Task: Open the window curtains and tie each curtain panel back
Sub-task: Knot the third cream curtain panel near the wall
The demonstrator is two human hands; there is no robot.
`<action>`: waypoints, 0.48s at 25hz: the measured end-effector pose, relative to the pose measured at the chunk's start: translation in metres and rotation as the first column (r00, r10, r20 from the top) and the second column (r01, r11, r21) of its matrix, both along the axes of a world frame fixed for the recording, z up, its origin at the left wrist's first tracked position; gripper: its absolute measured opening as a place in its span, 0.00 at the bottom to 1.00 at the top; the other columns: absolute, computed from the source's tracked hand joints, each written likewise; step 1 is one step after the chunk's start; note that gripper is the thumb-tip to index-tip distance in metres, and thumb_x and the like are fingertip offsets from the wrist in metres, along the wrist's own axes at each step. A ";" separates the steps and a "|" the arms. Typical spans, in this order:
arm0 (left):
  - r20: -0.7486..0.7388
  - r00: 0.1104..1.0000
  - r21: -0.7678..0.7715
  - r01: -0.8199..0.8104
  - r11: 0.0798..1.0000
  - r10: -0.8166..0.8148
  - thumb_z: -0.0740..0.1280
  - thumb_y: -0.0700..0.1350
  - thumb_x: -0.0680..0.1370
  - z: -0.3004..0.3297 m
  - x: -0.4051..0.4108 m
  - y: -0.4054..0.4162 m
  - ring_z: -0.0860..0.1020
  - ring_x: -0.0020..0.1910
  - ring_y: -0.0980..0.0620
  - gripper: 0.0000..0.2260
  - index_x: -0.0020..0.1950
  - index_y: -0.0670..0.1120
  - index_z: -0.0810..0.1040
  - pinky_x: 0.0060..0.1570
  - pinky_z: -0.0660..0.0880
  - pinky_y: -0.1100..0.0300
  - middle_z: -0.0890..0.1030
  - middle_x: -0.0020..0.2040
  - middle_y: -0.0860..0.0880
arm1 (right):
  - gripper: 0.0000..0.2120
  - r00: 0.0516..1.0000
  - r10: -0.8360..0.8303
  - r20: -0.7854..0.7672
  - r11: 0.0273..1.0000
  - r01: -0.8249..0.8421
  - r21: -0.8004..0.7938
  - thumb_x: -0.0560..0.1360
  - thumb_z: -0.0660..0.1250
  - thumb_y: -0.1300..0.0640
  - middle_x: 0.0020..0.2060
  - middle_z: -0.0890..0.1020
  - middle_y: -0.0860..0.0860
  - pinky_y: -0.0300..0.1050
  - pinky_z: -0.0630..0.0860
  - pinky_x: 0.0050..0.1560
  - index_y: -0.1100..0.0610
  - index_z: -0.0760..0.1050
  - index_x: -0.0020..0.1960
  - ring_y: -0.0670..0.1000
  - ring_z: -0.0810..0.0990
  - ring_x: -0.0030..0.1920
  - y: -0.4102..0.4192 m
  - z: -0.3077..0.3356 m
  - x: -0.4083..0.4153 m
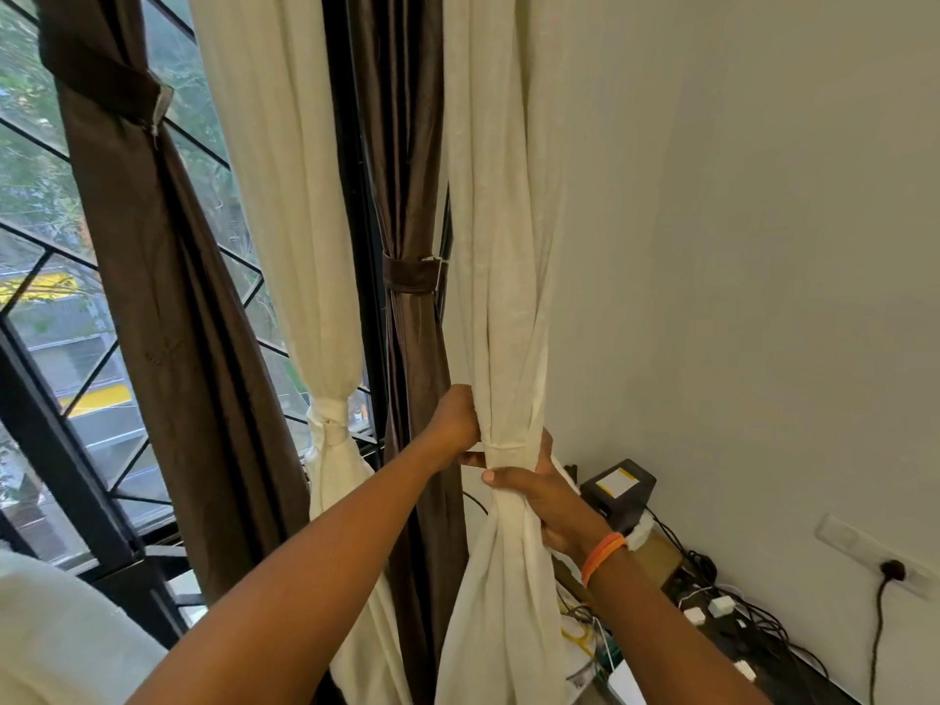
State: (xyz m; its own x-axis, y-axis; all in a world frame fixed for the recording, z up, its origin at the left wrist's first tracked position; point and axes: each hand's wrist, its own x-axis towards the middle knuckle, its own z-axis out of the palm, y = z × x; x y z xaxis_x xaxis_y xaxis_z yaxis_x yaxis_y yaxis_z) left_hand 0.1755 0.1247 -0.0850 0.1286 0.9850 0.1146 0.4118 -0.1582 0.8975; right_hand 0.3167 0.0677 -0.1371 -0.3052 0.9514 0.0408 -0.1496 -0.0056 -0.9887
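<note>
Behind the curtains stands a window (76, 307) with dark frame and a diamond grille, and a plain pale wall (763, 246) closes the room on the right side.

I count four curtain panels, two brown and two cream. The brown panel at the left edge of the window (168, 348) carries a brown band (101, 78) around it, high up. The cream panel beside it (285, 195) is knotted low, near the lower edge of the window. The second brown panel (407, 170), at the right edge of the window, has its own brown band (412, 274). So three panels look already tied.

The fourth one, the cream panel next to the wall (508, 221), is the step in hand. It is gathered into one bunch, and a thin cream tie (503, 445) goes around it. The left hand (455, 414) is clenched on the edge of the bunch, just above the tie. The right hand (544, 496), with an orange band on its wrist (603, 554), grasps the bunch just under the tie, thumb across the front.

I judge the task almost finished. The next move probably calls for pulling the tie tight and fastening it, while one hand keeps the folds together so they do not slip out. Where the tie ends meet is hidden behind the cloth.

On the floor by the wall lie many cables and one dark box (618, 488).
</note>
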 end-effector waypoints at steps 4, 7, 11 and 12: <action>0.090 0.996 -0.060 0.019 0.998 -0.013 0.64 0.37 0.81 0.005 0.001 0.002 0.77 0.37 0.53 0.06 0.46 0.39 0.79 0.37 0.77 0.62 0.79 0.39 0.46 | 0.47 0.995 -0.072 0.062 0.997 0.074 -0.024 0.55 0.79 0.49 0.56 0.77 0.56 0.46 0.82 0.47 0.47 0.62 0.70 0.57 0.78 0.56 -0.003 0.001 -0.002; 0.120 0.993 -0.040 -0.006 0.999 0.011 0.67 0.38 0.79 0.001 -0.002 -0.005 0.79 0.43 0.55 0.05 0.54 0.42 0.80 0.37 0.77 0.68 0.81 0.44 0.50 | 0.32 0.992 -0.103 0.075 0.995 0.103 0.004 0.62 0.77 0.53 0.50 0.80 0.54 0.38 0.80 0.40 0.48 0.70 0.63 0.52 0.80 0.51 -0.002 0.003 -0.001; 0.078 0.997 0.057 0.016 0.998 -0.020 0.66 0.41 0.79 -0.011 -0.019 -0.018 0.80 0.48 0.55 0.07 0.55 0.45 0.81 0.49 0.77 0.62 0.82 0.49 0.51 | 0.26 0.990 -0.112 0.082 0.993 0.110 0.030 0.67 0.78 0.56 0.52 0.82 0.52 0.40 0.81 0.41 0.45 0.71 0.61 0.53 0.81 0.52 0.006 0.000 0.001; 0.107 0.993 0.056 -0.054 0.997 0.048 0.64 0.41 0.80 -0.010 -0.025 -0.022 0.78 0.44 0.55 0.06 0.49 0.44 0.81 0.46 0.74 0.62 0.81 0.44 0.50 | 0.29 0.989 -0.123 0.086 0.992 0.118 0.051 0.66 0.79 0.56 0.53 0.82 0.52 0.42 0.82 0.44 0.46 0.71 0.63 0.54 0.82 0.54 0.010 -0.003 0.003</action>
